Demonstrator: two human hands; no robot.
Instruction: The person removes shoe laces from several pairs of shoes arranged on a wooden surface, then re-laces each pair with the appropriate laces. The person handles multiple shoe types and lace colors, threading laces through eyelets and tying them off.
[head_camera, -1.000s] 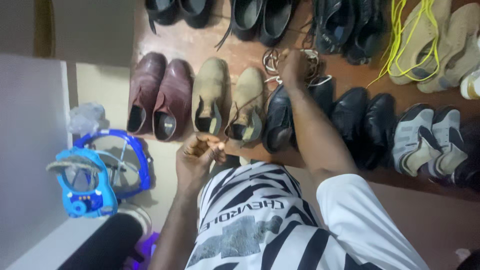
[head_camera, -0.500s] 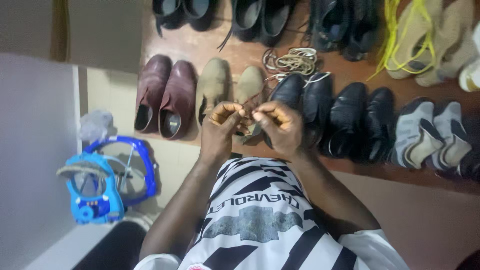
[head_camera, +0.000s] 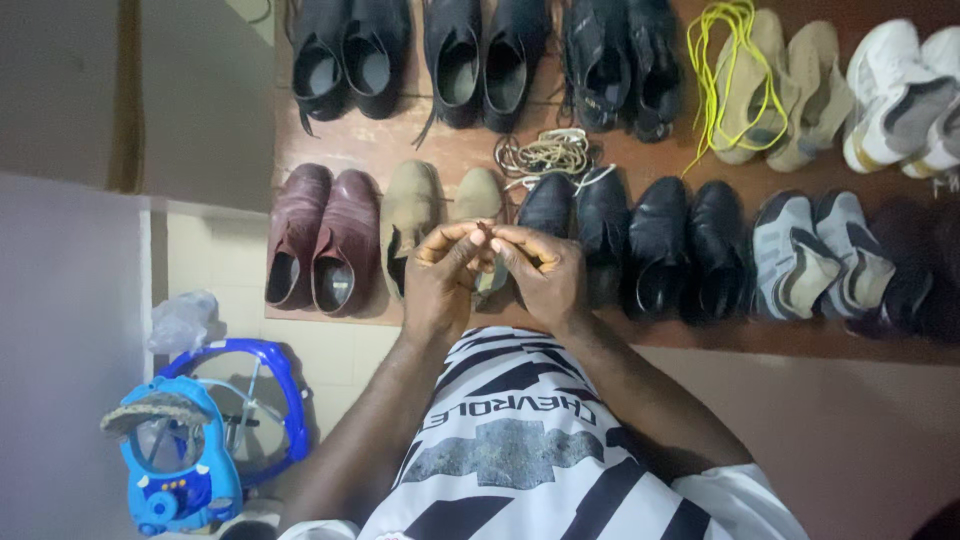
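Few such things show. A crumpled clear plastic bag (head_camera: 182, 322) sits well to the left of the fingers (head_camera: 462, 245) and a little lower, against the pale wall, just above the blue plastic toy (head_camera: 180, 465). That toy's front carries a small rounded pale blue panel, set well below and left of the fingers. On the black-and-white striped shirt (head_camera: 520, 450), directly below the fingers, a band of white lettering and a worn grey badge-shaped print lie across the chest. No signs or lit screens show.
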